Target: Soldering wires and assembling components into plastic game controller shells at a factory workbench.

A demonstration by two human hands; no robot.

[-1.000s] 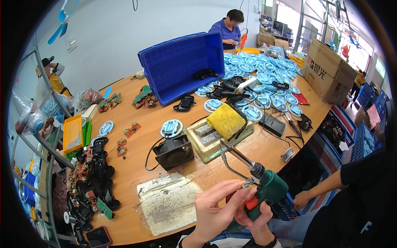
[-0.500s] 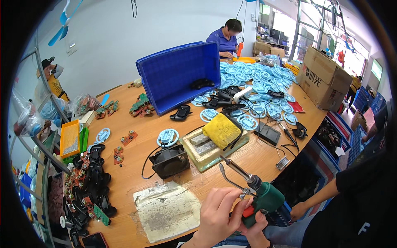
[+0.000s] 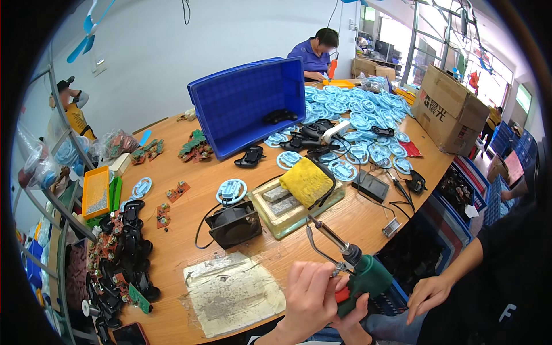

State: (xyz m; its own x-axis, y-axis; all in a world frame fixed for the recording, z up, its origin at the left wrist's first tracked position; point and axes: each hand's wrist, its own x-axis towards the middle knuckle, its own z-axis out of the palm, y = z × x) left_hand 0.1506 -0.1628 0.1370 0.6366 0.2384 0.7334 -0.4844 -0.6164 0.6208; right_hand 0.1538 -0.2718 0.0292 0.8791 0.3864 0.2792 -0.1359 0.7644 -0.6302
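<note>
A green soldering gun (image 3: 371, 275) with a red trigger and a curved solder feed tube (image 3: 315, 244) is held above the table's near edge, tip pointing up and to the left. My right hand (image 3: 355, 315) is wrapped round its handle, partly hidden behind my left. My left hand (image 3: 309, 296) is closed, its fingers pinching at the small metal fitting beside the feed tube. Left of it lies a worn, stained white pad (image 3: 230, 293). Beyond the tip, a yellow sponge cloth (image 3: 309, 181) rests on a tray (image 3: 282, 230) with metal bars in it. A black fan (image 3: 234, 224) stands beside that tray.
Black controller shells (image 3: 135, 247) and circuit boards (image 3: 106, 247) crowd the left edge. A blue crate (image 3: 247, 109) lies tipped beside light-blue plastic rings (image 3: 368, 103). A carton (image 3: 448, 112) stands at the right. Another person's hand (image 3: 428, 296) is close on my right; a co-worker (image 3: 313, 54) sits opposite.
The neighbouring person's hand at the right has lifted and come further into view, fingers hanging down. My hands and the soldering gun have hardly moved.
</note>
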